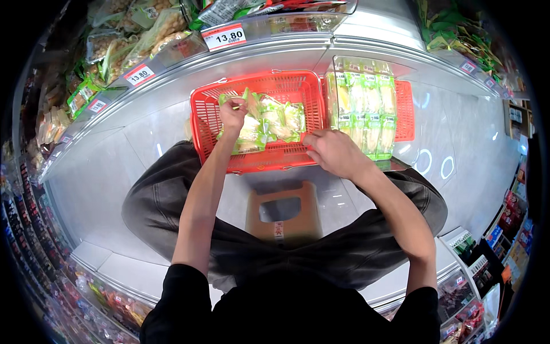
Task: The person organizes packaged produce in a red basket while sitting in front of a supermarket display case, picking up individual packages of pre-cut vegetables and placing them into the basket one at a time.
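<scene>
In front of me stands a red plastic shopping basket [260, 161] with slotted walls. Several green-edged plastic packets [279, 122] with pale contents lie inside it. My left hand [232, 115] reaches into the basket's left half, its fingers pinched on the edge of one packet [251, 103]. My right hand [333, 150] is at the basket's front right corner, fingers curled near the rim; its fingertips are partly hidden. Just beyond that hand, a clear plastic display bin [337, 64] holds rows of similar upright packets [373, 92], over a second red basket [404, 111].
A shelf edge with price tags [224, 37] curves across the far side, bearing bagged foods [116, 47]. Below the basket, between my legs, is a brown stool [281, 193] with a hole in its top. More stocked shelves [111, 303] lie behind me.
</scene>
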{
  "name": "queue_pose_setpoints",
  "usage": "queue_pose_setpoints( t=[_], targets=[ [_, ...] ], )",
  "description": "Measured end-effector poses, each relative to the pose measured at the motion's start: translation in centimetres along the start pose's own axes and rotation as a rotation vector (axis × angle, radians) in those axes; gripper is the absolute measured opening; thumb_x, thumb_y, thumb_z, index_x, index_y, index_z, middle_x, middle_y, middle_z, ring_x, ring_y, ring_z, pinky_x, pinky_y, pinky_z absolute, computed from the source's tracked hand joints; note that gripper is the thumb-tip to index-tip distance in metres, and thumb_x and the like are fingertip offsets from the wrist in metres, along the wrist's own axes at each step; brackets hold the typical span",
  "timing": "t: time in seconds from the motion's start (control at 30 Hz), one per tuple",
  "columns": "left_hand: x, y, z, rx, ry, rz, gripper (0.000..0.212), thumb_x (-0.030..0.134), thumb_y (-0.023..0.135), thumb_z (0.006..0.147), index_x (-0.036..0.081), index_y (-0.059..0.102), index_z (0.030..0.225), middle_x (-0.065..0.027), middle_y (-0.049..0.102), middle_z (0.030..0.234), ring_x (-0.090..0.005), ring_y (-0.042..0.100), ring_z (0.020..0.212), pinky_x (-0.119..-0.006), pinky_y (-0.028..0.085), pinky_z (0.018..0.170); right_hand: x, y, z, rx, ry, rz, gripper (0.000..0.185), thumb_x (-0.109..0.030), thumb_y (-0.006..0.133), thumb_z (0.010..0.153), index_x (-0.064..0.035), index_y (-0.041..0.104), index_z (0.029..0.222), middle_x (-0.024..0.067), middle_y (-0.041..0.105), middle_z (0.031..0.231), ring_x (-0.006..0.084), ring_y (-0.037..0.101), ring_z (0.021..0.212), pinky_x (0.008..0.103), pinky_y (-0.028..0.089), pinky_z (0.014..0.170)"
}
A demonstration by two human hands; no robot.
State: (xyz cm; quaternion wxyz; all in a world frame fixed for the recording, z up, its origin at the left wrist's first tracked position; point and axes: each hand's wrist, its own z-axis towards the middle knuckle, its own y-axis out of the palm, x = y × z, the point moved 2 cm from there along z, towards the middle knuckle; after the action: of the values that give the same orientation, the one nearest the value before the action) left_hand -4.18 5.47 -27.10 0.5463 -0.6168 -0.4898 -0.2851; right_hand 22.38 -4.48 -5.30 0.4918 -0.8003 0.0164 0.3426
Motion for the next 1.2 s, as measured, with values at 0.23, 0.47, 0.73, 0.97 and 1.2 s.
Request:
queue_pose_setpoints(
  t=[0.23,0.47,0.73,0.97,1.2],
  targets=[
    [11.5,-2.0,-3.4,-0.226,-0.091,-0.177,0.015,-0.007,0.059,0.081,-0.001,0.052,0.093,-0.0111,0.057,0.091,-0.0182,0.061,0.083,-0.026,0.057,0.067,0.9,0.4,-0.1,0.214,0.112,0.382,0.032,-0.011,0.061,0.082,0.0003,0.051,0.110,0.0188,0.057,0.104,0.0303,0.058,0.097,0.0384,0.047,0.084],
    [22.1,-5.6,-8.9,-0.548,-0.214,-0.657,0.018,-0.004,0.052,0.088,0.006,0.046,0.102,-0.0081,0.060,0.101,-0.0173,0.060,0.096,-0.032,0.052,0.087,1.3,0.4,0.3,0.356,0.515,1.653,0.048,-0.018,0.056,0.091,-0.0030,0.032,0.129,0.0108,0.049,0.119,0.0235,0.051,0.112,0.0404,0.044,0.097],
    [22.6,-6.1,-11.9,-0.682,-0.260,-0.778,0.030,-0.002,0.052,0.088,0.007,0.050,0.117,-0.0048,0.059,0.112,-0.0170,0.057,0.104,-0.035,0.049,0.092,0.9,-3.3,-0.1,0.470,0.258,1.688,0.023,-0.015,0.045,0.095,-0.0053,0.047,0.117,0.0048,0.058,0.101,0.0139,0.059,0.093,0.0354,0.055,0.078],
    [23.1,-5.5,-12.0,-0.816,-0.394,-0.644,0.025,0.021,0.048,0.095,0.004,0.055,0.112,-0.0051,0.059,0.109,-0.0167,0.058,0.102,-0.039,0.054,0.086,1.2,-6.1,-0.9,0.469,0.097,1.261,0.016,-0.017,0.051,0.094,-0.0032,0.058,0.099,-0.0026,0.062,0.086,0.0023,0.055,0.081,0.0197,0.045,0.072],
    [22.5,-4.4,-12.6,-0.921,-0.538,-0.706,0.036,0.029,0.041,0.098,0.000,0.049,0.118,-0.0145,0.055,0.117,-0.0221,0.059,0.104,-0.039,0.053,0.088,2.0,-6.6,-0.5,0.470,0.105,1.170,0.024,-0.024,0.051,0.094,-0.0027,0.061,0.099,-0.0024,0.062,0.086,0.0040,0.054,0.080,0.0222,0.043,0.076]
  ],
)
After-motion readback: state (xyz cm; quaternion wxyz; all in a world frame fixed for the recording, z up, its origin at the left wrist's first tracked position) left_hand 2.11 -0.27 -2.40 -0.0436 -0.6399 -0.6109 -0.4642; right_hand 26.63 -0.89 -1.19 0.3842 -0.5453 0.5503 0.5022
